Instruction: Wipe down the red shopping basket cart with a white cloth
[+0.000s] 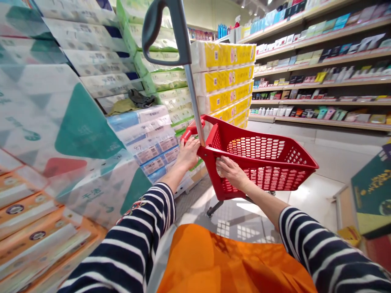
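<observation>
A red plastic shopping basket cart (pixel 265 167) with perforated sides stands on small casters in front of me. From its near-left end rises a metal pole topped by a grey loop handle (pixel 180 32). My left hand (pixel 190 152) is closed over the cart's red handle end, beside the foot of the pole. Against the basket's near side, my right hand (pixel 232 171) presses a small whitish cloth (pixel 219 167), mostly hidden under the fingers. The inside of the basket shows only in part.
Packs of tissue paper (pixel 152 138) are stacked along the left, with a dark crumpled cloth (pixel 140 99) on top. Yellow-and-white packs (pixel 226 77) stand behind the cart. Shelves of boxes and bottles (pixel 324 81) line the right; a green box (pixel 372 191) is at the near right.
</observation>
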`<state>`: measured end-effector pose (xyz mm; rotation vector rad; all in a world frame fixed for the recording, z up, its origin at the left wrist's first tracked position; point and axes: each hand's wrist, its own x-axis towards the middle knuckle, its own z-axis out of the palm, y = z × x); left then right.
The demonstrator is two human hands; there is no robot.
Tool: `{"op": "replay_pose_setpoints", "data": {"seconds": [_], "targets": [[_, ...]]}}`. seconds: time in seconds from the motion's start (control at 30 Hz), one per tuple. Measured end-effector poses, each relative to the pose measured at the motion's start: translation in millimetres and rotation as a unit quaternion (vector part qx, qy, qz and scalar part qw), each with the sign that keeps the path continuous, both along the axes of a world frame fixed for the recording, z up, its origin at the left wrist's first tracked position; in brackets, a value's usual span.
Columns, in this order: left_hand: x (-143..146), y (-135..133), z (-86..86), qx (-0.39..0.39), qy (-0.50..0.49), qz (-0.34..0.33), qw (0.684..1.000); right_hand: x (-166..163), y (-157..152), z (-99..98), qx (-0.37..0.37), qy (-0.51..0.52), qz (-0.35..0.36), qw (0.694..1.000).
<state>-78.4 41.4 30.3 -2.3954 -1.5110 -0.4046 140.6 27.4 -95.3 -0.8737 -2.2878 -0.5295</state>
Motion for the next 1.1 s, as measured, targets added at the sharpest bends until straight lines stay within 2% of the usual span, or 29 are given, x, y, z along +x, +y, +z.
{"op": "replay_pose_setpoints", "data": {"seconds": [0.2, 0.27, 0.4, 0.5, 0.57, 0.63, 0.8, 0.87, 0.93, 1.1], "targets": [[2, -1, 1.4, -0.002, 0.009, 0.014, 1.0, 27, -13, -36.9, -0.04, -0.078, -0.028, 0.996], [4, -3, 1.9, -0.008, 0.011, 0.017, 1.0, 35, -20, -40.6, -0.064, -0.094, -0.035, 0.993], [8, -4, 3.1, -0.019, 0.009, 0.022, 1.0, 37, -23, -19.5, -0.086, -0.095, -0.03, 0.991], [10, -2, 3.4, -0.027, 0.005, 0.029, 0.999, 37, -15, 0.3, -0.063, -0.073, -0.039, 0.995], [10, -2, 3.6, -0.027, 0.005, 0.032, 0.999, 41, -12, 3.5, -0.051, -0.071, -0.046, 0.995], [11, -2, 4.0, -0.029, 0.008, 0.036, 0.999, 47, -14, -3.4, -0.054, -0.081, -0.054, 0.994], [11, -4, 4.4, -0.024, 0.019, 0.042, 0.999, 68, -36, -37.0, -0.088, -0.107, -0.081, 0.987], [11, -4, 4.1, -0.02, 0.019, 0.041, 0.999, 76, -43, -40.2, -0.095, -0.105, -0.088, 0.986], [12, -4, 3.5, -0.018, 0.015, 0.04, 0.999, 83, -46, -31.5, -0.086, -0.082, -0.082, 0.99], [14, -4, -1.2, -0.002, -0.003, 0.041, 0.999, 71, -30, 14.7, -0.005, 0.066, -0.089, 0.994]]}}
